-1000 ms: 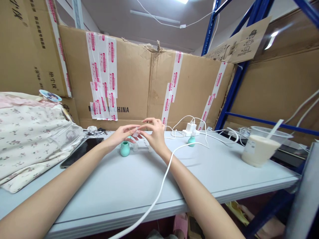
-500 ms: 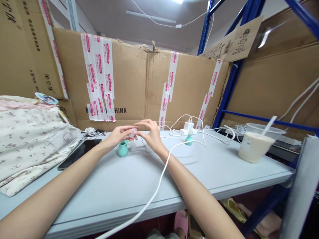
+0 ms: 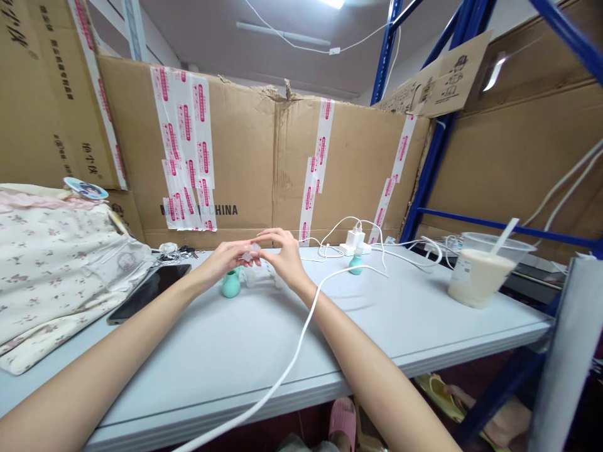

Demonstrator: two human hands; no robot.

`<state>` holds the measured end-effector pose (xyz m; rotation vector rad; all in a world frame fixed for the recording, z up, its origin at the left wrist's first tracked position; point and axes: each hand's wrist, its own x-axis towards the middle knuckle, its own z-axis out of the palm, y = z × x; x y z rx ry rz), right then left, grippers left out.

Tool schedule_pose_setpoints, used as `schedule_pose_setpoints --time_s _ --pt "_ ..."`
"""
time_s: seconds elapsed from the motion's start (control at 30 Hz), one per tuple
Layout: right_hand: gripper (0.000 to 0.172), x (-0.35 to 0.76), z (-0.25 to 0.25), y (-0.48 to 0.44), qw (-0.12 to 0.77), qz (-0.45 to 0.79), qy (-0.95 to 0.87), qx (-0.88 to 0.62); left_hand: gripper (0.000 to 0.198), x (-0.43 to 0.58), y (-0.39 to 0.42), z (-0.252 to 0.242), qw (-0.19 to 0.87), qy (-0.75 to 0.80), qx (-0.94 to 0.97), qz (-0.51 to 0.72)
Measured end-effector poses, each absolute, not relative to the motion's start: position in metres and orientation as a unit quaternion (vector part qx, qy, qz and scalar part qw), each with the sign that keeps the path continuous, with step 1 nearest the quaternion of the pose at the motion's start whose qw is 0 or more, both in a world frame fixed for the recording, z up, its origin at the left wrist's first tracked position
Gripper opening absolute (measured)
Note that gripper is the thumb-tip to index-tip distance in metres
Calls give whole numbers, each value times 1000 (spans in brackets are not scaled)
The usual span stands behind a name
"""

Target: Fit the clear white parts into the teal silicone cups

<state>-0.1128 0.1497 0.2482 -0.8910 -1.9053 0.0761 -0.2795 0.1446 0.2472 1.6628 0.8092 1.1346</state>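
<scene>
My left hand (image 3: 227,260) and my right hand (image 3: 282,256) meet above the table, both pinching a small translucent whitish piece (image 3: 252,252). Its exact kind is too small to make out. Just below my left hand stands a little round mint-green pot (image 3: 230,285) with an open mouth. Behind and under the fingers are more clear, whitish small parts (image 3: 257,276), partly hidden by my hands. Off to the right, a second mint-green piece (image 3: 355,265) with a pale top stands near the cables.
A dark phone (image 3: 149,292) lies left, beside floral cloth (image 3: 56,270). White chargers (image 3: 355,238) and cables sit at the back; one white cable (image 3: 301,351) crosses in front of my right forearm. A plastic cup (image 3: 480,276) with a pale drink stands right. Cardboard (image 3: 245,144) walls the back.
My fingers have shifted slightly around the small translucent piece, the hands staying in nearly the same place. The view has moved a little; the rest stays put.
</scene>
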Motion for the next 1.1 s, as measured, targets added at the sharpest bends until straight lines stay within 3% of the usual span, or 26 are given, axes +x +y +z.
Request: schedule_pose_setpoints --time_s 0.47,0.67,1.1 --pt "16 -113 251 147 535 50 -777 -327 32 -281 137 254 459 332 685 458" --pt "17 -112 249 152 559 70 -769 -302 33 -284 142 250 512 317 663 445" --pt "16 -107 253 153 545 113 -799 -228 27 -286 138 253 521 309 671 428"
